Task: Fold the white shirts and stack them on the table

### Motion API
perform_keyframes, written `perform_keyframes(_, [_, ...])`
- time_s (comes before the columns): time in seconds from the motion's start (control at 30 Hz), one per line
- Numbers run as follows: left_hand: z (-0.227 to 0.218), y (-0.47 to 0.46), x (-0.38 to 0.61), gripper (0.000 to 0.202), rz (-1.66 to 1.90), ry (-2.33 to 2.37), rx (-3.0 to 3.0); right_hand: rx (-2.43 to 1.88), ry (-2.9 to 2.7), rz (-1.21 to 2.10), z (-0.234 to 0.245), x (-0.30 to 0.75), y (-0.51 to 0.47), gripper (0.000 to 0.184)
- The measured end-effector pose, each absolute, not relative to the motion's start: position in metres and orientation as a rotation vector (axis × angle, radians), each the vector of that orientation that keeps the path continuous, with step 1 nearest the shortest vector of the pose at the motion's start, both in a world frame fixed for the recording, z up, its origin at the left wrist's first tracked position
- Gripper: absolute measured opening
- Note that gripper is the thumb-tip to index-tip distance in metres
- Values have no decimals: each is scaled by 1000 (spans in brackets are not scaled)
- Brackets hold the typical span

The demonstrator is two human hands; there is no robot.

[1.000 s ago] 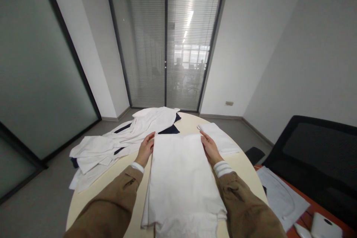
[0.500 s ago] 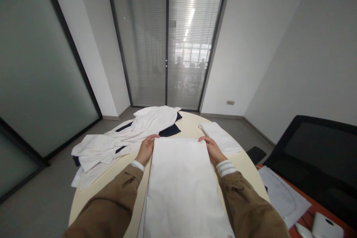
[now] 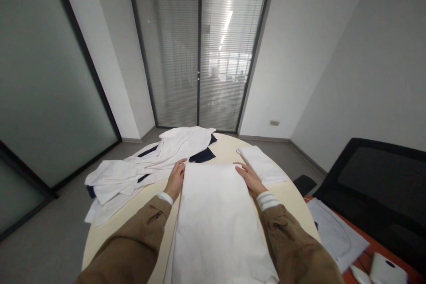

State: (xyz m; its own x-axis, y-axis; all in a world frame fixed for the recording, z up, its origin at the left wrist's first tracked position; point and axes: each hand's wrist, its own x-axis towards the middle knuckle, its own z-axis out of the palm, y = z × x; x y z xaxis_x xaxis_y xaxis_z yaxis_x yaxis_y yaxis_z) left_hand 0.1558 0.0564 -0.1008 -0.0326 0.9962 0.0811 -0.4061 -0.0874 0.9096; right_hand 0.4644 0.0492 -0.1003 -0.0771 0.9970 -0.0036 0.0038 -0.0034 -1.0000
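A white garment (image 3: 216, 213), folded into a long strip, lies on the round cream table (image 3: 146, 206) straight in front of me. My left hand (image 3: 175, 179) rests against the strip's far left corner, fingers stretched along the edge. My right hand (image 3: 248, 178) lies flat on the far right corner, fingers extended. Neither hand grips the cloth that I can see. Both arms wear brown sleeves with white cuffs.
A heap of white and dark navy clothes (image 3: 146, 164) covers the table's left and far side. A small folded white cloth (image 3: 262, 165) lies at the right. A black chair (image 3: 372, 186) and an orange desk with paper (image 3: 336, 235) and a white device (image 3: 386, 268) stand right.
The garment's near part was folded over, hiding the collar end. My hands shifted slightly along the far edge, and my right hand now lies flatter on the corner.
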Motion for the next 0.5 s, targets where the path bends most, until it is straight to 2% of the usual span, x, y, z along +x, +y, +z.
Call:
perform_keyframes(0.1, [-101, 50, 160, 51, 1330, 872, 937, -1177, -1190, 1234, -101, 466, 53, 63])
perform_keyframes(0.23, [-100, 42, 163, 64, 1252, 881, 988, -1147, -1077, 1298, -97, 465, 50, 62])
perform_keyframes(0.4, [-90, 42, 161, 66, 1457, 926, 938, -1022, -1220, 1645, -92, 459, 32, 57])
perform_keyframes(0.5, [-85, 44, 158, 64, 1483, 940, 896, -943, -1289, 1679, -93, 456, 25, 62])
